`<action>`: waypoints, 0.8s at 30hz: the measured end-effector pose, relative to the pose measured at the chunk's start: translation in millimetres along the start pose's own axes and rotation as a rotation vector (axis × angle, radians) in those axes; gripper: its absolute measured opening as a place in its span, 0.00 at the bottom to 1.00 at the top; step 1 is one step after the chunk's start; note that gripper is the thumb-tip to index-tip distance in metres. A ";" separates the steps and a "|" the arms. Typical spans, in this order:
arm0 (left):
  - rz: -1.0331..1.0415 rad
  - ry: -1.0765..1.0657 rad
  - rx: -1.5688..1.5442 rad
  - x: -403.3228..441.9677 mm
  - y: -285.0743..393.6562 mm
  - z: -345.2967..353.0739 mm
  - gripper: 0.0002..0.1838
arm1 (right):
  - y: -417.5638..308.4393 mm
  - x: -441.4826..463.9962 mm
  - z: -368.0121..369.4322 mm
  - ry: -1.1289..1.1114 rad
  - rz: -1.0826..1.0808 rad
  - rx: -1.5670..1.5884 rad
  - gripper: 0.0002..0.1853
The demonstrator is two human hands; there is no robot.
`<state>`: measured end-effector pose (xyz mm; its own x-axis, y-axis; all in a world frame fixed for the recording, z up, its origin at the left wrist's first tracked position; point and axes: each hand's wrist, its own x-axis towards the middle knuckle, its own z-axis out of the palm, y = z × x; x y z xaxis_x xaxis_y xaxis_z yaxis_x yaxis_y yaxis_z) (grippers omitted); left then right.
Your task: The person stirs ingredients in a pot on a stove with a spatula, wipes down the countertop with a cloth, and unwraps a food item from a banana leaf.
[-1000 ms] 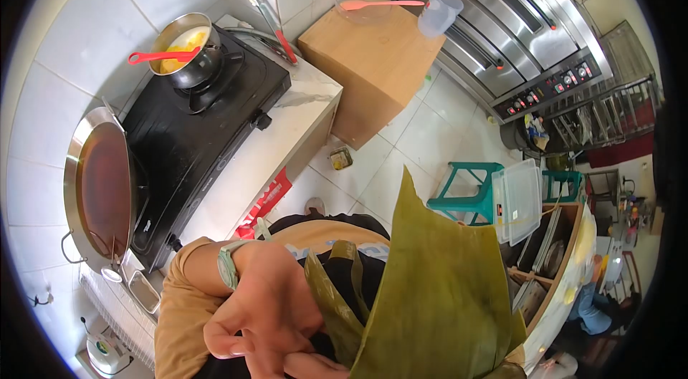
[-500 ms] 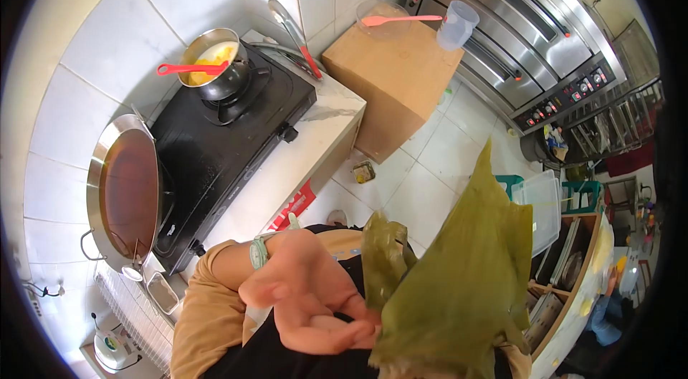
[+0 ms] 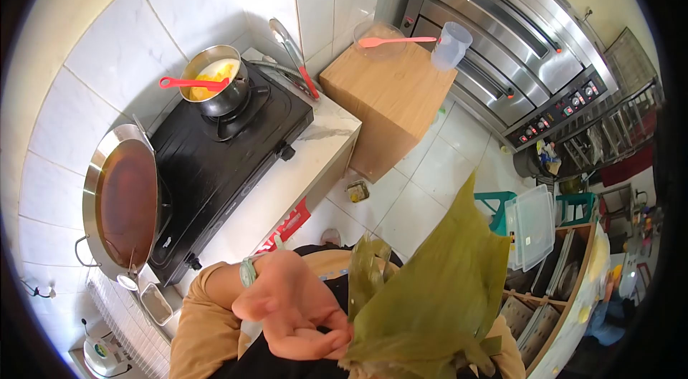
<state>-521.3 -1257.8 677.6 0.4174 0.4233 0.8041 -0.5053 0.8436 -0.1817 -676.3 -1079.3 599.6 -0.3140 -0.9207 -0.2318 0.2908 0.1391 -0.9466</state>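
Note:
A large green banana leaf [image 3: 430,279] stands up in front of my body, its pointed tip toward the oven. A smaller folded leaf piece [image 3: 365,264] shows at its left side. My left hand [image 3: 297,307], with a pale green watch [image 3: 248,272] on the wrist, is closed, its curled fingers at the lower left edge of the leaf. My right sleeve [image 3: 507,350] shows beside the leaf; the leaf hides most or all of my right hand, so its fingers cannot be made out.
On the black gas stove [image 3: 222,164] sit a small pot [image 3: 228,101] with a red spatula [image 3: 193,83] and a wide pan [image 3: 127,193] of brown liquid. Beyond are tongs [image 3: 294,56], a wooden cabinet [image 3: 380,92], a plastic jug [image 3: 451,46] and a steel oven [image 3: 502,42]. Right stands a tray shelf [image 3: 584,257].
The view has shifted slightly. The leaf and my left hand appear a little lower and further left in the picture, the hand still at the leaf's edge.

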 end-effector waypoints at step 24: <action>-0.352 -1.142 -0.282 17.9 0.7 -60.0 0.07 | -57.2 58.6 52.8 -0.179 -0.381 0.288 0.22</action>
<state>-468.8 -1229.8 657.9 -0.4746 -0.2549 0.8425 -0.2583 0.9553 0.1436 -663.6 -1160.4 651.9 -0.2933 -0.9382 0.1836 0.4312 -0.3012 -0.8505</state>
